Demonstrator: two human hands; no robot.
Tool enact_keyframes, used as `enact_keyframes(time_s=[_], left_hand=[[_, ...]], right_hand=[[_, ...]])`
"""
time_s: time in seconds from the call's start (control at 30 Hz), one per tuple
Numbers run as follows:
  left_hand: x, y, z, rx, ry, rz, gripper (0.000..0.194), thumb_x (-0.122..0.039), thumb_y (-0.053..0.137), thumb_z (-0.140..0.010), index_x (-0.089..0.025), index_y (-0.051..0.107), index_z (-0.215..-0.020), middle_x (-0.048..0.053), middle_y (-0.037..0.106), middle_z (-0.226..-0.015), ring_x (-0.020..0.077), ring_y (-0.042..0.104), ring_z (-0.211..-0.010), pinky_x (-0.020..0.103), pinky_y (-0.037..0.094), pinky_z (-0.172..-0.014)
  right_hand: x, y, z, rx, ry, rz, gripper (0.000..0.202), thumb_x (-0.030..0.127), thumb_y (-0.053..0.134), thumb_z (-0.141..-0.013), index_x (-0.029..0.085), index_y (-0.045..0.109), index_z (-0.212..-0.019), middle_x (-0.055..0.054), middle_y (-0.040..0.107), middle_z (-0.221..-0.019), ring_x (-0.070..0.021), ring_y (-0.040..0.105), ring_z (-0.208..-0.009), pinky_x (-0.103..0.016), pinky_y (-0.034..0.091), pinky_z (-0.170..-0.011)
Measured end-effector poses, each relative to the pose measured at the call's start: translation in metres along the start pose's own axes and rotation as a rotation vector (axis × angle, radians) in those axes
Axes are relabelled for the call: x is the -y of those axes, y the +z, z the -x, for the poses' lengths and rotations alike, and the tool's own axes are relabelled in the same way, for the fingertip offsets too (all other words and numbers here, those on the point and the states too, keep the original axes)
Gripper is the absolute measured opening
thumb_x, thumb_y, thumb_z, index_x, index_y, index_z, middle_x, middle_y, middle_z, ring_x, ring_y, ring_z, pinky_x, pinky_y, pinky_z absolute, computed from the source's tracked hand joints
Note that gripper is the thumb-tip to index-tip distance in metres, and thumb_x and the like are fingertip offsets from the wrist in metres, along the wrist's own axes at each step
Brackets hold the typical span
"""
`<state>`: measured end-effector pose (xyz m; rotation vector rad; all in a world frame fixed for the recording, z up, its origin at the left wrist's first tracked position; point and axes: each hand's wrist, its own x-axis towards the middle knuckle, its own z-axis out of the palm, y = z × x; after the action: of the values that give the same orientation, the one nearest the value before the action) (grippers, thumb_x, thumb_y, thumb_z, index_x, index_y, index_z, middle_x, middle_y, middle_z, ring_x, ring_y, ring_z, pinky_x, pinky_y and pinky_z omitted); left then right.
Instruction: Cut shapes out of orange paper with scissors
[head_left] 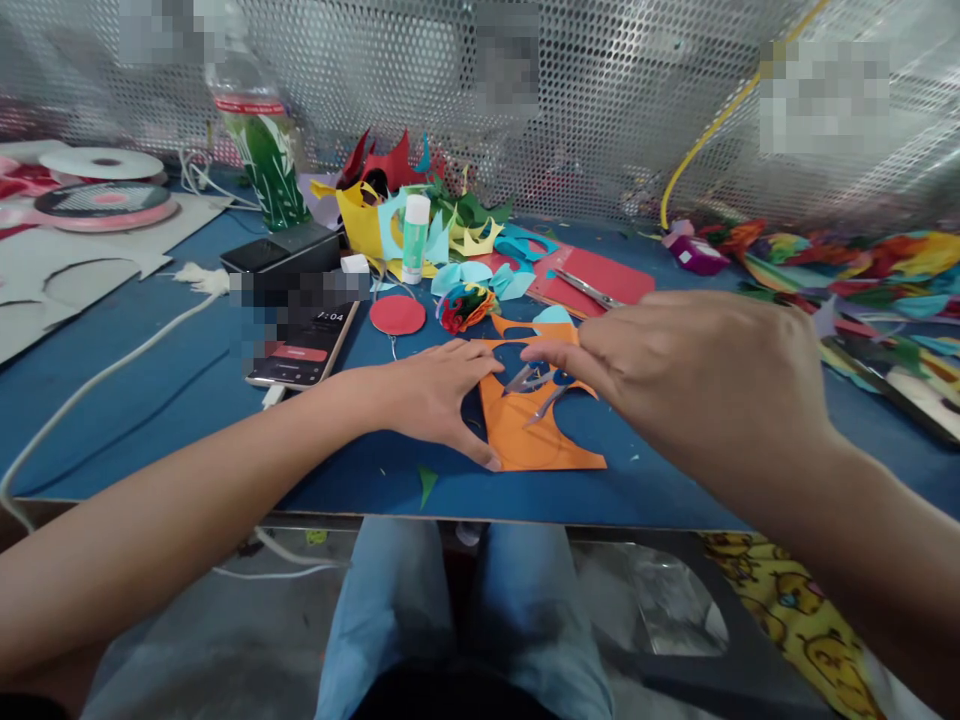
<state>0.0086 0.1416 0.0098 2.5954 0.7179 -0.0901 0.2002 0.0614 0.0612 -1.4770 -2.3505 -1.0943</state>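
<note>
An orange paper [521,435] with round cut-outs along its edges lies flat on the blue table. My left hand [435,395] rests at its left side, fingers spread, with the thumb at the lower left corner and the fingertips near the upper left edge. Over the paper, my right hand [690,375] is closed around a small compass [546,405] with metal legs and blue parts. The legs point down and left onto the orange sheet; the hand hides the top of the tool. A faint round line shows on the lower part of the sheet.
Behind are a red disc [397,315], a glue stick [415,240], a colourful paper flower [466,305], scissors [585,288] on red paper and paper scraps. A phone [304,345], black box [289,255] and bottle [266,160] stand left. Colourful strips [862,260] lie right.
</note>
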Motion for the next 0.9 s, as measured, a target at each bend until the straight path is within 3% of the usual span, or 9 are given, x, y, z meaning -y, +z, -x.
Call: enact_keyframes(time_s=[0.2,0.37,0.67,0.9], left_hand=[[0.003,0.002,-0.002,-0.045,0.053,-0.014,0.095,-0.069,0.065,-0.066,-0.013,0.038,-0.138,0.016,0.036,-0.147,0.0317,0.030,-0.137,0.041,0.027,-0.112],[0.004,0.002,-0.004,-0.056,0.090,-0.006,0.084,-0.067,0.065,-0.067,-0.018,0.045,-0.132,0.013,0.041,-0.143,0.0334,0.033,-0.135,0.045,0.028,-0.111],[0.004,0.004,-0.003,-0.029,-0.006,-0.001,0.105,-0.075,0.062,-0.063,-0.013,0.035,-0.142,0.016,0.025,-0.155,0.0343,0.022,-0.142,0.045,0.024,-0.114],[0.003,0.001,0.000,0.005,-0.040,-0.009,0.108,-0.079,0.058,-0.063,-0.015,0.031,-0.145,0.014,0.020,-0.157,0.0316,0.019,-0.144,0.044,0.022,-0.116]], right_hand=[[0.007,-0.002,-0.002,-0.107,-0.056,0.015,0.047,0.041,0.046,-0.094,0.019,0.051,-0.053,0.000,0.046,-0.045,-0.0140,0.046,-0.051,-0.027,0.026,-0.048],[0.015,-0.007,0.000,-0.175,-0.196,-0.080,0.039,0.035,0.052,-0.092,0.018,0.055,-0.057,0.001,0.047,-0.049,-0.0143,0.044,-0.053,-0.028,0.030,-0.053],[0.007,-0.018,0.036,-0.066,-0.183,-0.241,0.037,0.036,0.042,-0.096,0.018,0.050,-0.065,0.000,0.045,-0.059,-0.0151,0.044,-0.056,-0.028,0.033,-0.059],[-0.011,-0.014,0.041,0.071,-0.108,-0.362,0.037,0.040,0.037,-0.097,0.018,0.052,-0.072,-0.001,0.053,-0.063,-0.0157,0.052,-0.061,-0.028,0.037,-0.059]])
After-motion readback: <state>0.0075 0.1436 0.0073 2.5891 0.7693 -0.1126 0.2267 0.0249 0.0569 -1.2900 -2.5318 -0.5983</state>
